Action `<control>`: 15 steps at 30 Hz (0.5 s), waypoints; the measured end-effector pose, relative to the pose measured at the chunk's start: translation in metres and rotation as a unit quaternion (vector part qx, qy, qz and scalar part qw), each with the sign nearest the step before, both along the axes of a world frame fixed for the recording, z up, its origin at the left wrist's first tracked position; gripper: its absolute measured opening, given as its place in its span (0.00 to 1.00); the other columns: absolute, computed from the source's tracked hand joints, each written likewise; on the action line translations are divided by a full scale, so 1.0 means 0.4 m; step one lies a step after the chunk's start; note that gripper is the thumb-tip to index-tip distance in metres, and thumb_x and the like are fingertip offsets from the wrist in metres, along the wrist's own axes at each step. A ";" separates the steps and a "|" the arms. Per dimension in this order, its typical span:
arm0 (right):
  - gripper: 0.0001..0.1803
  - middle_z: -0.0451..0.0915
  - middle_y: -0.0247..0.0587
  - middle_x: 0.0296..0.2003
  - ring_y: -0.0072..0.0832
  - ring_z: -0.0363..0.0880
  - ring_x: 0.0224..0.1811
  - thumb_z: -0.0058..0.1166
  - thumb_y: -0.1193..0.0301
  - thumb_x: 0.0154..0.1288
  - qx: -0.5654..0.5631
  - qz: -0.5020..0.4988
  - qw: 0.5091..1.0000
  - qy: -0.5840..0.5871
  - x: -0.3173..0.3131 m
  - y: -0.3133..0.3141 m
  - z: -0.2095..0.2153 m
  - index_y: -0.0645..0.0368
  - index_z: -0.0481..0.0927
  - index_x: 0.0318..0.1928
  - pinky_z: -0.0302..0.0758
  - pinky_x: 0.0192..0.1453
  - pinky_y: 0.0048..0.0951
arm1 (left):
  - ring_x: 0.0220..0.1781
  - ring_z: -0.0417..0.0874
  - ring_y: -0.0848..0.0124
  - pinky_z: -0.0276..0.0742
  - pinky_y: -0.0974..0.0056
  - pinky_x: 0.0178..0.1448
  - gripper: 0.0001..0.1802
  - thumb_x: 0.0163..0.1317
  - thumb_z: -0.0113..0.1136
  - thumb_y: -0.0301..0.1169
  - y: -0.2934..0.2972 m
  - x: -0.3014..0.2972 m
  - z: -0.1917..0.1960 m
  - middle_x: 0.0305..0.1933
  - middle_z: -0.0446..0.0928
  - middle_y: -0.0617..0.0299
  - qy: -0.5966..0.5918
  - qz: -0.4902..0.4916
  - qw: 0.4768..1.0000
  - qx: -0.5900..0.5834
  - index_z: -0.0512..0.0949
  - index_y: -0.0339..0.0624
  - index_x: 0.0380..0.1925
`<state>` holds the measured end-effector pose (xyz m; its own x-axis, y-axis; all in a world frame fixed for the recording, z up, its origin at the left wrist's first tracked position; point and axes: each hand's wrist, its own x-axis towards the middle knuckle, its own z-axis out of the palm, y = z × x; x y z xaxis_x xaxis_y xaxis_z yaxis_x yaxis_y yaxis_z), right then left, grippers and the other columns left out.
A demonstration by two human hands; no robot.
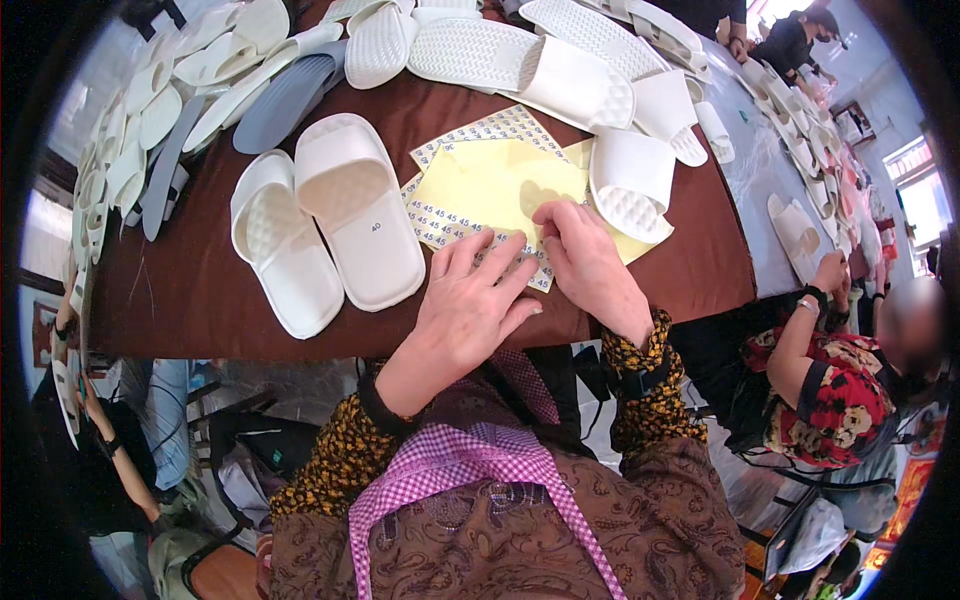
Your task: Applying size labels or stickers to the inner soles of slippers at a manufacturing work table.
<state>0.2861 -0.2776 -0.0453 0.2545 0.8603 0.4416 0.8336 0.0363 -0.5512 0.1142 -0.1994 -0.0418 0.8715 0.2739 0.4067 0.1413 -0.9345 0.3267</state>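
Note:
My left hand (475, 298) lies with fingers spread over the lower edge of a sheet of small printed number stickers (430, 222). Close beside it, my right hand (592, 262) has its fingers curled together at the sheet's right side; whatever they pinch is hidden. A pale yellow backing paper (480, 180) covers part of the sheet, and another sticker sheet (515, 122) shows behind it. Left of my hands is a pair of white slide slippers, the left slipper (290, 250) and the right slipper (370, 215), whose insole bears a small printed mark. Another white slipper (632, 180) rests on the papers' right side.
The brown-covered table (170, 290) carries piles of white slippers (470, 55) along its back and left, with a grey slipper (285, 100) among them. More slippers (795, 235) lie on a table at the right, where a co-worker in a red floral top (835, 410) sits.

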 end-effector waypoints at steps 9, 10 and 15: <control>0.12 0.73 0.47 0.31 0.38 0.75 0.35 0.44 0.85 0.59 -0.025 0.009 0.994 0.110 0.002 -0.015 0.038 0.63 0.70 0.43 0.73 0.42 0.34 | 0.61 0.67 0.55 0.60 0.52 0.63 0.24 0.54 0.64 0.40 0.000 -0.003 -0.005 0.61 0.70 0.60 -0.012 0.002 1.000 0.004 0.75 0.46 0.51; 0.12 0.73 0.47 0.31 0.38 0.75 0.35 0.44 0.85 0.59 -0.027 0.009 0.994 0.107 0.002 -0.019 0.048 0.63 0.70 0.43 0.73 0.42 0.34 | 0.61 0.67 0.55 0.60 0.53 0.63 0.24 0.53 0.65 0.40 0.001 -0.003 -0.006 0.60 0.70 0.60 -0.012 0.004 1.000 0.004 0.75 0.45 0.50; 0.10 0.69 0.36 0.31 0.22 0.69 0.35 0.47 0.83 0.62 -0.020 0.062 0.981 0.185 -0.015 -0.027 0.125 0.63 0.69 0.44 0.70 0.42 0.23 | 0.62 0.67 0.54 0.61 0.53 0.63 0.24 0.54 0.65 0.40 0.012 -0.005 -0.015 0.60 0.71 0.59 -0.033 0.007 0.999 -0.018 0.75 0.44 0.50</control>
<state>0.2801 -0.2882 0.0045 0.2831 0.9097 0.3038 0.5676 0.0964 -0.8176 0.1121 -0.1945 -0.0480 0.8395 0.3014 0.4522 0.1313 -0.9200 0.3694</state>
